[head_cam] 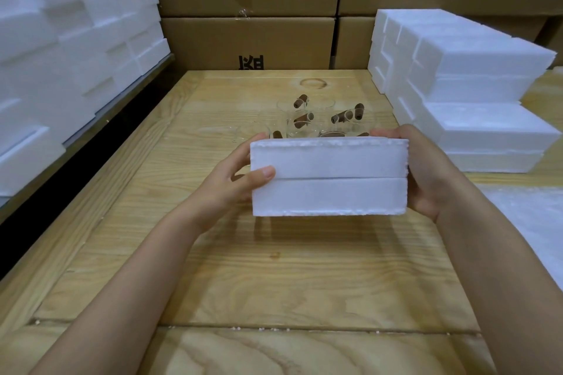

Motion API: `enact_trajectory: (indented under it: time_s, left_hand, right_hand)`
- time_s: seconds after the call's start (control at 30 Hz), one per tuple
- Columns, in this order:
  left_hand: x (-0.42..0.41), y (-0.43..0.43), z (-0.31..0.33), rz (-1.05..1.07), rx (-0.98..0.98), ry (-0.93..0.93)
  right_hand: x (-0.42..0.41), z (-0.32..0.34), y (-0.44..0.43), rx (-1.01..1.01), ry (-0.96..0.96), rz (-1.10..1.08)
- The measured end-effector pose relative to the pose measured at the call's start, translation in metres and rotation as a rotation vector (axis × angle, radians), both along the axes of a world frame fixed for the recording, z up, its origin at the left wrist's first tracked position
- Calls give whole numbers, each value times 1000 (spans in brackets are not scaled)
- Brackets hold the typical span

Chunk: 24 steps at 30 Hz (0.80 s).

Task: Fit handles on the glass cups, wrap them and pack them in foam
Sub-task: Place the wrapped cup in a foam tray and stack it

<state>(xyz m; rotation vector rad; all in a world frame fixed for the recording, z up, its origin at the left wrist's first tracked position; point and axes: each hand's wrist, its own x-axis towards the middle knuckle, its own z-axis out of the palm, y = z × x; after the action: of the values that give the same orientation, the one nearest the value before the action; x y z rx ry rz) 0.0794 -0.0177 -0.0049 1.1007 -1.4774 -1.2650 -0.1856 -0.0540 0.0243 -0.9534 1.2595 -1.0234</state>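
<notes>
A white foam box (329,176) made of two closed halves, one on top of the other, is held above the wooden table (274,277). My left hand (240,173) grips its left end, thumb on the front face. My right hand (426,167) grips its right end, fingers curled over the top edge. Just behind the box, several clear glass cups (304,119) stand on the table, with brown wooden handles (342,116) on or in them. The box hides the nearest cups.
Stacks of foam boxes (463,85) stand at the right, and a tall pile of foam pieces (61,49) fills the left. Cardboard cartons (246,39) line the back. White wrapping sheets (536,222) lie at the right edge.
</notes>
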Motion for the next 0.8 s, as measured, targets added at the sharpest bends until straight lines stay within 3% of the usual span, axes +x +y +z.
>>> enact_trajectory:
  time_s: [0.3,0.43,0.6,0.8]
  left_hand:
    - [1,4,16,2,35,111]
    - [5,-15,40,190,-82,179]
    - [31,-55,74,473,-227,295]
    - [105,-106,63,706,-203,382]
  right_hand:
    - [8,24,17,-202,12,-58]
    - [35,47,7,-352,-43,-88]
    - [101,64,-49,-497,-29,34]
    - [185,46,-120,-416,23,225]
